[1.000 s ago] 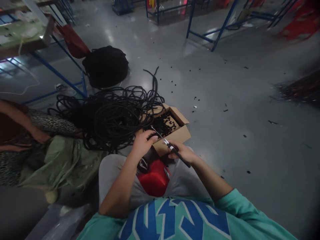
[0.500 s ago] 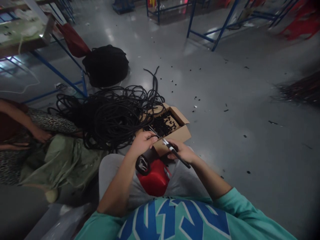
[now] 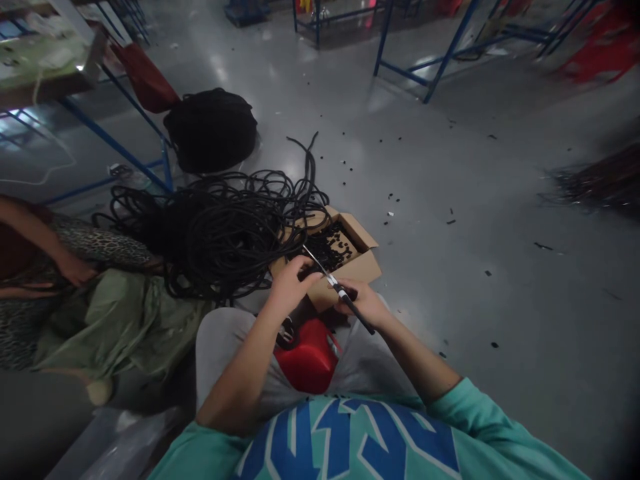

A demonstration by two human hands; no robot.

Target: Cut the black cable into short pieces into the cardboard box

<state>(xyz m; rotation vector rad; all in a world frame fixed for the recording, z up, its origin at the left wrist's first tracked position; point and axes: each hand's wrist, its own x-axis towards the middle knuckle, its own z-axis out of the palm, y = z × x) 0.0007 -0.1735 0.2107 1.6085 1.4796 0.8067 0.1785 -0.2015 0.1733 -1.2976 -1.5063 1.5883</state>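
Note:
My right hand [image 3: 364, 303] is closed around the black handles of a pair of scissors [image 3: 333, 281], whose slim silver blades point up and left over the box. Close to the blades, my left hand [image 3: 290, 288] has its thumb and fingers curled about a dark length that looks like black cord; much of it is hidden. A black loop [image 3: 287, 333] shows below that hand. Under the scissors stands an open cardboard box [image 3: 350, 270] holding many small black pieces [image 3: 333, 248]. A large tangle of black cord [image 3: 215, 227] lies against the box's left side.
A red object [image 3: 311, 360] sits between my knees. At left, another person's hand [image 3: 77, 270] rests by green cloth [image 3: 115, 320]. A black bundle [image 3: 213, 130] stands beyond the cord, near a blue-framed table [image 3: 117, 143]. Small black scraps dot the grey floor [image 3: 430, 267].
My left thumb and fingers have spread a little and shifted slightly. The scissors have moved slightly, with more blade showing beside my left hand. The loop below is less visible.

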